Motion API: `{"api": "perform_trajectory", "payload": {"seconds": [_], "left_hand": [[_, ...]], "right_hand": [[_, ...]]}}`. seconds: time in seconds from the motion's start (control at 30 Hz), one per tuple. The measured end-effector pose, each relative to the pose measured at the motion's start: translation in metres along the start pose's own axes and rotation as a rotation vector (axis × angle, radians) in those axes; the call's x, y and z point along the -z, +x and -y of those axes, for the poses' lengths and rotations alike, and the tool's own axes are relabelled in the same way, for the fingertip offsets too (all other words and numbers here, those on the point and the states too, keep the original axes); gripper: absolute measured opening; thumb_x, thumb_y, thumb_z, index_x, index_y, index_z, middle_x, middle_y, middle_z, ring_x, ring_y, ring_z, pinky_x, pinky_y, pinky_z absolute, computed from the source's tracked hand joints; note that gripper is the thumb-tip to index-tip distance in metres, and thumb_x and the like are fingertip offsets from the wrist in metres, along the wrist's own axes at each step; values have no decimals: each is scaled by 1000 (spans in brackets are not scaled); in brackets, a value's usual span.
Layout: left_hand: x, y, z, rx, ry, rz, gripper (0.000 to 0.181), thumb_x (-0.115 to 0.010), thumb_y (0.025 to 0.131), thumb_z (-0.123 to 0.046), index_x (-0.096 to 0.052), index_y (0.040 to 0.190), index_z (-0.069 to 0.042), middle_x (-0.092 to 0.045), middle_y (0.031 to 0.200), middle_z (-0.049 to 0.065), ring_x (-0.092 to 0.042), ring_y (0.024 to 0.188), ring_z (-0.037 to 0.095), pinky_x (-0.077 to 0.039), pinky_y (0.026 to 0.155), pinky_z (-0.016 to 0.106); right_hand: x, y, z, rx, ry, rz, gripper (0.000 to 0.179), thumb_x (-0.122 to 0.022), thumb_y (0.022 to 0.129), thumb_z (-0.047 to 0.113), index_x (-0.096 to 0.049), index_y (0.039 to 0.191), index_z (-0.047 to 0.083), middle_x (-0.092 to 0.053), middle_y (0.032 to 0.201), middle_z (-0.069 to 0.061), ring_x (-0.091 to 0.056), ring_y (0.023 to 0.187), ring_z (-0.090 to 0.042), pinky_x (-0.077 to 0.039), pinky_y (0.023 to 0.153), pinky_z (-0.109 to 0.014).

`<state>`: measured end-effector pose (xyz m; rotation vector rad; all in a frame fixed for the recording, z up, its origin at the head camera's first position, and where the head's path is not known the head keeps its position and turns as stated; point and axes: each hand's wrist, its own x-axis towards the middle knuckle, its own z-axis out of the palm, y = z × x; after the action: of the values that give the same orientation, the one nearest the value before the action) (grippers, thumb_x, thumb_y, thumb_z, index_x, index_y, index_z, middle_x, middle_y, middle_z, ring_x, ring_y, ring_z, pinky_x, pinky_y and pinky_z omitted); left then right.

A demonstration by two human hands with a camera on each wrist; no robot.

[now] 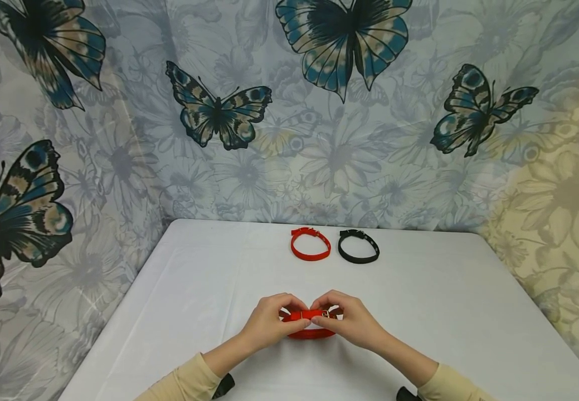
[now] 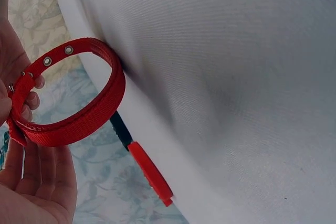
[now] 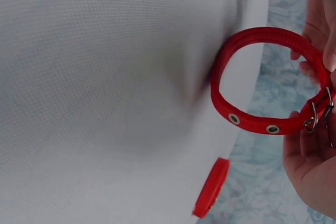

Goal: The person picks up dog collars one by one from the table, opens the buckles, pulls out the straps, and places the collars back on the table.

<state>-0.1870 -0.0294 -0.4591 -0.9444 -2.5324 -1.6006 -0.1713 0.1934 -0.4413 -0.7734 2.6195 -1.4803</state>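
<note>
Both hands hold one red pet collar (image 1: 311, 334), bent into a closed loop, over the near middle of the table. My left hand (image 1: 269, 320) pinches the strap on the left of the buckle, thumb in front and fingers behind. On the other side my right hand (image 1: 351, 320) pinches it by the buckle (image 3: 315, 116). The thumbs nearly meet in the head view. Metal eyelets (image 2: 58, 55) show along the strap in both wrist views. The lower part of the loop hangs close to the white cloth; whether it touches is hard to tell.
A second red collar (image 1: 311, 257) and a black collar (image 1: 359, 260), both fastened in loops, lie side by side toward the back of the white table (image 1: 194, 278). Butterfly-printed fabric (image 1: 249, 184) hangs behind and along the sides.
</note>
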Motion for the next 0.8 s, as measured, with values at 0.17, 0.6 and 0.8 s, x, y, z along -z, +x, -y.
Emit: {"api": "perform_trajectory", "payload": {"seconds": [0.17, 0.6, 0.8], "left_hand": [[0, -1, -1, 3, -11, 2, 14, -77, 85, -24, -72, 96, -19, -67, 89, -11, -62, 81, 6, -56, 72, 25], [0, 0, 0, -4, -22, 4, 13, -78, 83, -21, -72, 95, -19, -68, 88, -12, -62, 81, 6, -56, 72, 26], [0, 1, 0, 8, -27, -2, 13, -78, 83, -19, -72, 95, -19, -67, 86, -11, -62, 80, 6, -56, 71, 27]], "right_hand": [[0, -1, 2, -4, -15, -1, 13, -74, 88, 27, -69, 99, 23, -64, 95, 11, -60, 91, -11, -55, 76, -28], [-2, -3, 1, 55, -40, -16, 16, -73, 88, 19, -66, 102, 20, -62, 97, 11, -60, 87, -10, -55, 75, -28], [-2, -5, 0, 90, -51, -21, 15, -70, 91, 20, -64, 104, 18, -61, 99, 9, -59, 85, -9, -54, 74, -27]]}}
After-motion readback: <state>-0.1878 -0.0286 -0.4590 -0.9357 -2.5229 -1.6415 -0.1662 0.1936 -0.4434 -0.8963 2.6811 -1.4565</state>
